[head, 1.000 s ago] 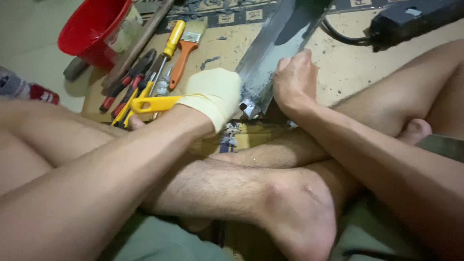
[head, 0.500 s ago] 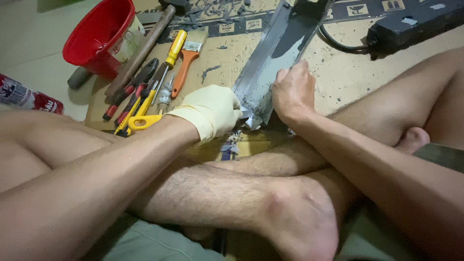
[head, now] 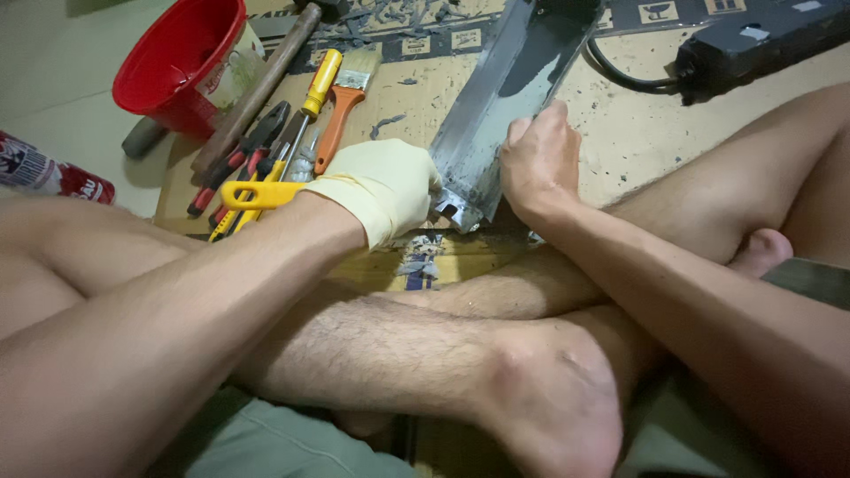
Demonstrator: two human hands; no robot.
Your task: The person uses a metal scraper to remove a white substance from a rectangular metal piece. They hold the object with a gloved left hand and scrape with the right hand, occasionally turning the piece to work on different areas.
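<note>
Gloved left hand (head: 382, 184) pinches the near end of a long grey metal channel (head: 500, 106); bare right hand (head: 540, 159) clamps its right edge. It looks stiff, sharp-edged.

Hemmed in: tools (head: 266, 159) and red funnel (head: 177, 57) crowding left of the metal blade (head: 500, 106); black power unit (head: 753, 44) upper right; bare speckled cardboard (head: 637, 133) between.

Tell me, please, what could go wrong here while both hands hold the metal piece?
The bare right hand presses on the metal piece near its edge, so a slip might cut it; only the left hand wears a glove. Bare legs lie just below the piece's lower end. The tools crowd the left wrist and could be knocked.
</note>
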